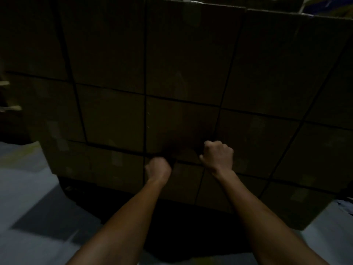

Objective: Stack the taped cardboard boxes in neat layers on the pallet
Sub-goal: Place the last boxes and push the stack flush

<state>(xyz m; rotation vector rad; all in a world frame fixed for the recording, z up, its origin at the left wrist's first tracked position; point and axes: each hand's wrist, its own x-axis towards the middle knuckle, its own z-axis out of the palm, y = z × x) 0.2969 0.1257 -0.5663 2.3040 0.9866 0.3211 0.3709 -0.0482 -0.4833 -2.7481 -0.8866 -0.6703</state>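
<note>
The wall of brown taped cardboard boxes (183,73) already stands several neat layers high on the dark pallet (72,190); the left hand (158,167) and right hand (217,155) press curled grips against one middle box (179,129), apparently still aligning it; grey floor (28,197) lies around.

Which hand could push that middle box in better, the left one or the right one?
Probably the right hand. It sits higher, against the side edge of the middle box in the stack. The left hand is lower, at the box's bottom corner. Both look curled, and the dim light hides their fingers.
</note>
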